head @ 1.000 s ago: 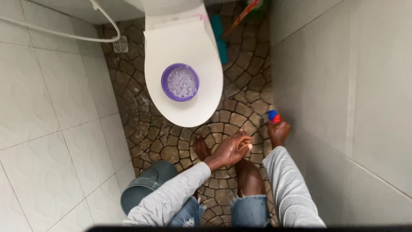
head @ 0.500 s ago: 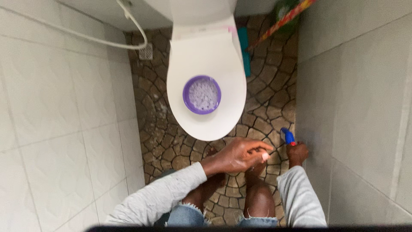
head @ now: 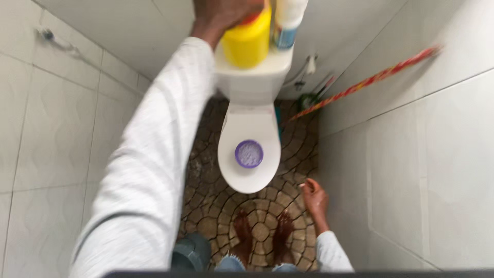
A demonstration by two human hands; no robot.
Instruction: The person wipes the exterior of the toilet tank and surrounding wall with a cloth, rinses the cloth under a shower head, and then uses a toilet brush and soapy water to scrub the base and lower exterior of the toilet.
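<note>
My left arm in a grey sleeve reaches up to the white toilet tank point(head: 252, 80). My left hand point(head: 221, 13) grips the top of a yellow bottle point(head: 249, 46) with a red cap that stands on the tank. A white bottle point(head: 288, 18) stands right beside it. My right hand point(head: 314, 198) hangs low by the right wall, fingers loosely apart, with nothing in it. A purple bowl point(head: 249, 154) of pale foamy liquid sits on the closed white toilet lid point(head: 249, 177).
A red and yellow striped stick point(head: 370, 80) leans along the right tiled wall. A grey bucket point(head: 190, 252) stands by my bare feet on the brown stone-pattern floor point(head: 216, 206). White tiled walls close in on both sides.
I have stood up and the view has pulled back. My left hand rose from near the floor to the yellow bottle on the tank. The blue spray bottle has left my right hand.
</note>
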